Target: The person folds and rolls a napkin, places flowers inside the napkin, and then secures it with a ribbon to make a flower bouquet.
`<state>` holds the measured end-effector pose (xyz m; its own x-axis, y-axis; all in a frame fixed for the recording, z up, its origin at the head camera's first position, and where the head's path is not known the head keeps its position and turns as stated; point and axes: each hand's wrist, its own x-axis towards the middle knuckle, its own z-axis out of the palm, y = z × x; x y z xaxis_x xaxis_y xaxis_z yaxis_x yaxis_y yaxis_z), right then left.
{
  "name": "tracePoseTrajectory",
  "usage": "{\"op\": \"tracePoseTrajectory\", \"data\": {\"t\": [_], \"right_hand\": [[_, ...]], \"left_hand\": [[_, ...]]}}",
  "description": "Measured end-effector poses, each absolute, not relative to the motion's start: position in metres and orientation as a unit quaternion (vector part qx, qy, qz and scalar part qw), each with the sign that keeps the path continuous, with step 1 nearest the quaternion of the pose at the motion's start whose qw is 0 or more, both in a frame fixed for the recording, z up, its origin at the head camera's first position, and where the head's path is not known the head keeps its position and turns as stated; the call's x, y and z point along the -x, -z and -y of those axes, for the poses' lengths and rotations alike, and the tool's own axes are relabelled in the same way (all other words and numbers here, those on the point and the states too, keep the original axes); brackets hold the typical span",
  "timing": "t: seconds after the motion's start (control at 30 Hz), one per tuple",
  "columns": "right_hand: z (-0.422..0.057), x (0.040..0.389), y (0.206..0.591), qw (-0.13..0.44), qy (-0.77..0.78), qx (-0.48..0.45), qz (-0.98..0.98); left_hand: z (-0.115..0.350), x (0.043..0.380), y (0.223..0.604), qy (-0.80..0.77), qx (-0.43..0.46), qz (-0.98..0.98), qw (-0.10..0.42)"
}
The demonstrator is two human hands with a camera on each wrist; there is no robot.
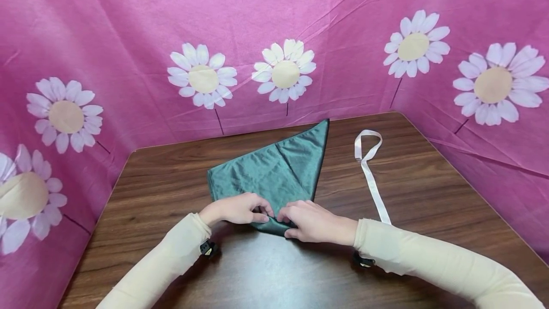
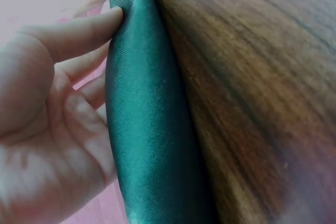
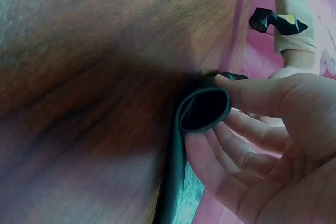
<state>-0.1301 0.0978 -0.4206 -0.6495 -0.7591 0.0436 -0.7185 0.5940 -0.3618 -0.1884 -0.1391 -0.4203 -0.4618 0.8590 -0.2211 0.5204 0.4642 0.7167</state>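
Note:
A dark green satin cloth lies on the table, one point reaching toward the back edge. Its near edge is turned over into a loose roll. At the left of this edge, my left hand pinches the fold; in the left wrist view its thumb presses the roll, with the fingers behind. Close beside it, my right hand holds the right end of the roll. In the right wrist view the open, tube-like end shows between the thumb and curled fingers.
A white ribbon with a looped far end lies right of the cloth, its near end by my right sleeve. The brown wooden table meets a pink flowered curtain at its back and sides.

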Motion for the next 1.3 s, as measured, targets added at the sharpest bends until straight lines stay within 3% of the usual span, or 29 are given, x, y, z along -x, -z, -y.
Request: {"op": "tracePoseTrajectory", "data": {"t": [0.23, 0.43, 0.63, 0.83, 1.3], "right_hand": [[-0.1, 0.135, 0.423, 0.072, 0.197, 0.421, -0.883], [-0.103, 0.145, 0.424, 0.127, 0.233, 0.409, -0.873], [-0.105, 0.154, 0.421, 0.17, 0.258, 0.408, -0.859], [-0.107, 0.155, 0.421, 0.166, 0.259, 0.417, -0.855], [-0.113, 0.156, 0.422, 0.152, 0.241, 0.412, -0.866]], "left_hand": [[0.142, 0.185, 0.419, -0.277, -0.444, -0.812, 0.257], [0.146, 0.18, 0.412, -0.266, -0.45, -0.828, 0.204], [0.145, 0.173, 0.409, -0.259, -0.472, -0.822, 0.184], [0.144, 0.17, 0.418, -0.231, -0.481, -0.83, 0.163], [0.143, 0.17, 0.422, -0.215, -0.482, -0.832, 0.17]]}}
